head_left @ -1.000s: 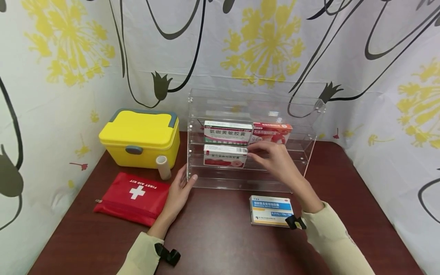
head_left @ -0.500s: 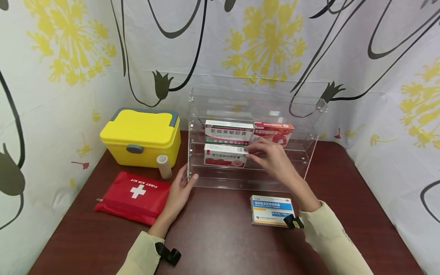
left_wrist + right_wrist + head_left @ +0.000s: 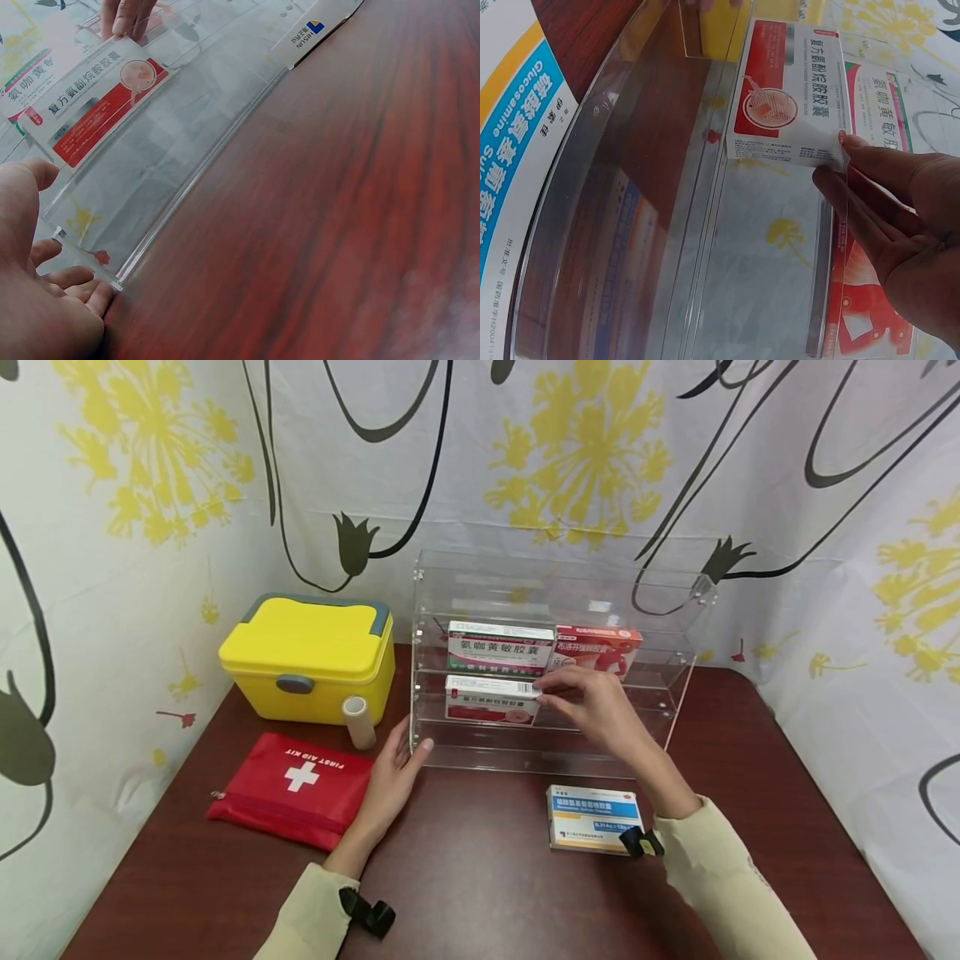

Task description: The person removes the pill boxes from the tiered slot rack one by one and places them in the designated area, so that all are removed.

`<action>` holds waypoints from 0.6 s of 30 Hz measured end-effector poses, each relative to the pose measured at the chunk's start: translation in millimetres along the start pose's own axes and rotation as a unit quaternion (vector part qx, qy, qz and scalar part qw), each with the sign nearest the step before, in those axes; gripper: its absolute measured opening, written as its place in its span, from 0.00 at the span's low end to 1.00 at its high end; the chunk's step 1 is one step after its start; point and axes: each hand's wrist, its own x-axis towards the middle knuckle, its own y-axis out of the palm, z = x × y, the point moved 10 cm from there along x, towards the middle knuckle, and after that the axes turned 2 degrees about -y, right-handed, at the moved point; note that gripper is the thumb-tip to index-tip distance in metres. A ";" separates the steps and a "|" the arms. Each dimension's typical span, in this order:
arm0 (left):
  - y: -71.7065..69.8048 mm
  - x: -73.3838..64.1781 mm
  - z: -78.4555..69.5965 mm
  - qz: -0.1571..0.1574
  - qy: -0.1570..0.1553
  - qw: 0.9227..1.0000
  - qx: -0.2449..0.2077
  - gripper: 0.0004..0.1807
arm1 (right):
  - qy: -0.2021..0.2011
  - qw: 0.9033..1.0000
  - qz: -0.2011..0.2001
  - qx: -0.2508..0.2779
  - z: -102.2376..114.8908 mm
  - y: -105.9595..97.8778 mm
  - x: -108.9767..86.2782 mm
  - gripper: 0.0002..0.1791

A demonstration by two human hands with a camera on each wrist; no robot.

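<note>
A clear acrylic rack (image 3: 480,758) with stepped shelves stands on the table. My left hand (image 3: 390,777) holds its lower left edge, thumb in front and fingers round the side panel. On a lower shelf, at the left, a white and red medicine box (image 3: 491,703) stands on its long side. My right hand (image 3: 600,710) pinches this box by its right end, thumb and finger at the upper corner in the right wrist view. One shelf higher stand a white and green medicine box (image 3: 500,652) and, to its right, a red medicine box (image 3: 596,647), partly behind my right hand.
A blue and white medicine box (image 3: 592,818) lies flat on the table before the rack, under my right forearm. Left of the rack are a yellow lidded case (image 3: 307,652), a pale cylinder (image 3: 358,722) and a red first aid pouch (image 3: 292,793). A patterned cloth hangs behind.
My right hand has shifted slightly left, its fingertips now over the right end of the white and red box. The left hand stays on the rack's edge.
</note>
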 end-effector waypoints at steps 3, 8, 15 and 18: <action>-0.3 0.2 -0.2 0.000 0.000 1.000 -0.001 0.35 | -0.002 1.000 0.004 0.003 0.7 0.4 0.4 0.10; -0.5 1.0 -1.1 0.000 0.009 1.000 -0.004 0.35 | -0.012 1.000 0.009 0.016 2.1 0.8 0.9 0.10; -1.0 0.2 -1.3 -0.002 0.013 1.000 -0.002 0.35 | -0.005 1.000 0.008 0.028 0.0 -0.2 1.5 0.10; -1.0 0.2 0.5 -0.002 0.005 1.000 0.003 0.36 | -0.005 0.999 0.010 0.030 1.5 -1.8 2.3 0.10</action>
